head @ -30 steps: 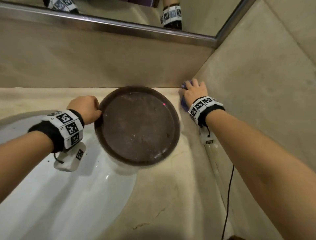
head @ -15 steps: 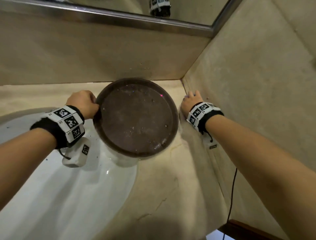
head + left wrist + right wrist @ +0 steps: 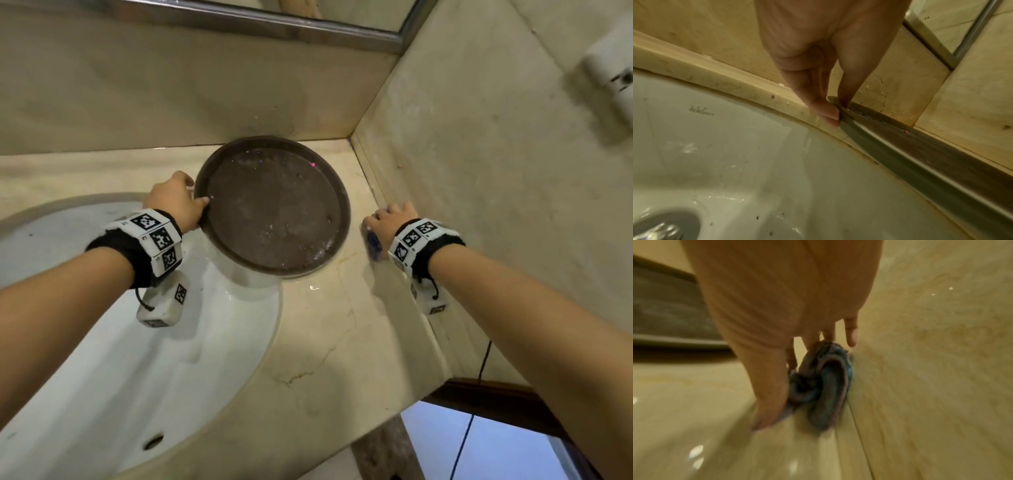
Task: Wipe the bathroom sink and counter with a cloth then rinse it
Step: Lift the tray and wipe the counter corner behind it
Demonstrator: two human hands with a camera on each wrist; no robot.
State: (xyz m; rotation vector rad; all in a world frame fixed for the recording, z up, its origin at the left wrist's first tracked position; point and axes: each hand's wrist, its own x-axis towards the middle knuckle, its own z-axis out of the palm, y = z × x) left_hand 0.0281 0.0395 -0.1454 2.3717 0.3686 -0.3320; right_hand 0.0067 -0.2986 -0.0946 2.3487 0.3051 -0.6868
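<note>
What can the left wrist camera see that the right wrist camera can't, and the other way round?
Only the left wrist view shows the left hand pinching the tray rim, the sink and its drain. Only the right wrist view shows the right hand holding the blue cloth against the side wall. Both show the counter.

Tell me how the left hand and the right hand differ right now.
The left hand pinches the rim of the round brown tray between thumb and fingers; the right hand presses a blue cloth onto the counter.

The left hand is over the sink edge; the right hand is by the side wall.

The right wrist view is blurred, the left wrist view sharp.

Both wear marker wristbands.
</note>
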